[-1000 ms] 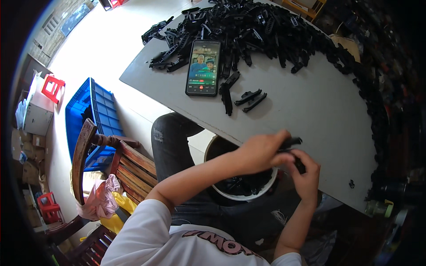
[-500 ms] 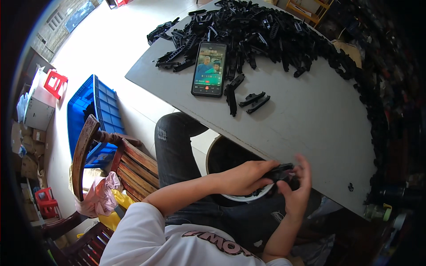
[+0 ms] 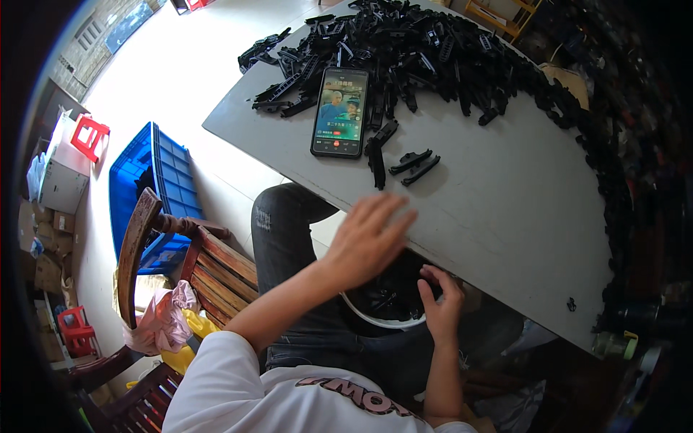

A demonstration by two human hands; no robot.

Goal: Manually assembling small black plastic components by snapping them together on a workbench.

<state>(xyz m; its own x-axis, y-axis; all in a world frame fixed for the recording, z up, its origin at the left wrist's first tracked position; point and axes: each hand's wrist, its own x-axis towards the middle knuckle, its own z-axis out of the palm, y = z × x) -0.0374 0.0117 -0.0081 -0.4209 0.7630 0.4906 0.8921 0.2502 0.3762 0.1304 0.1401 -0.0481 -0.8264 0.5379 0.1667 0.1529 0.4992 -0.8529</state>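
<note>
My left hand [image 3: 372,237] is over the table's near edge, its fingers stretched forward and a little blurred, with nothing seen in it. Just beyond its fingertips lie a pair of slim black plastic parts [image 3: 414,167] and another short row of black parts [image 3: 377,154]. My right hand [image 3: 442,303] is above the right side of a bucket [image 3: 382,321] with a white rim, thumb and fingers apart, and no part shows in its grasp. The bucket stands between my legs, partly under the table, with black parts inside.
A large heap of black plastic parts [image 3: 404,54] covers the far table [image 3: 505,202] and trails down its right edge. A phone [image 3: 339,113] showing a video lies before the heap. On the left are a wooden chair [image 3: 224,263] and a blue crate [image 3: 177,180].
The black part held between both hands is out of them. My left hand has moved forward and left over the table edge. My right hand has drawn left and slightly down to the bucket.
</note>
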